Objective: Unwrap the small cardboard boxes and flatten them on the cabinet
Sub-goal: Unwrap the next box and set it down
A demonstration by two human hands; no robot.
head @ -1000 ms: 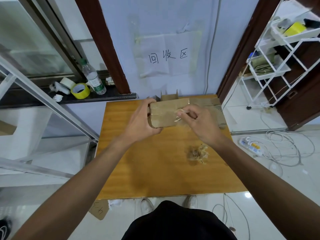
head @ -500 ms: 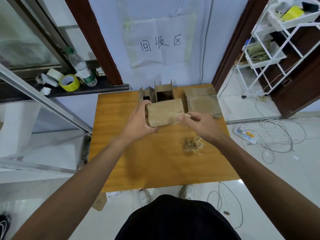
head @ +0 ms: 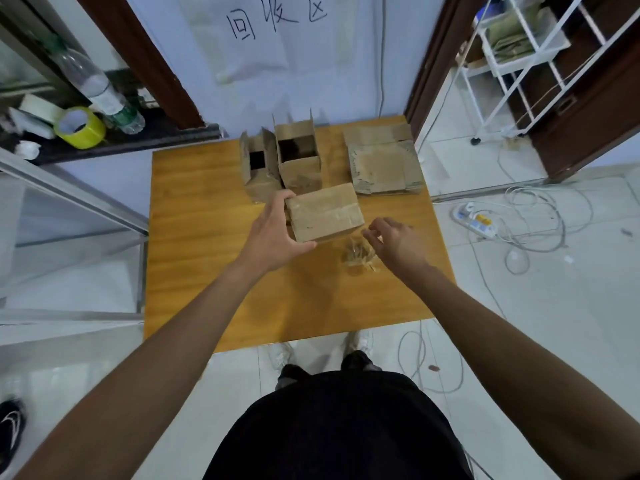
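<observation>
I read the L hand as gripping the closed box: thumb along the near bottom edge, fingers wrapped over the far left corner. The box is plain brown cardboard, a squat block w/ a strip of glossy clear tape across its top. It sits about mid-cabinet, but I can't tell if it is resting on the top or lifted just off it.

R hand hangs just right of the box, not touching it, fingers loosely curled w/ thumb and index tips close together. I can't tell whether they pinch a bit of tape. Right below it lies a crumpled wad of clear tape, shiny and wrinkled.

The cabinet top is smooth orange-yellow wood grain, roughly square. At the back stand two open boxes, a narrow one and a wider one, side by side w/ flaps up and dark insides. To their right lies a stack of flattened cardboard w/ scuffed, torn surface.

On the dark ledge at left: a yellow tape roll and a clear plastic bottle.
</observation>
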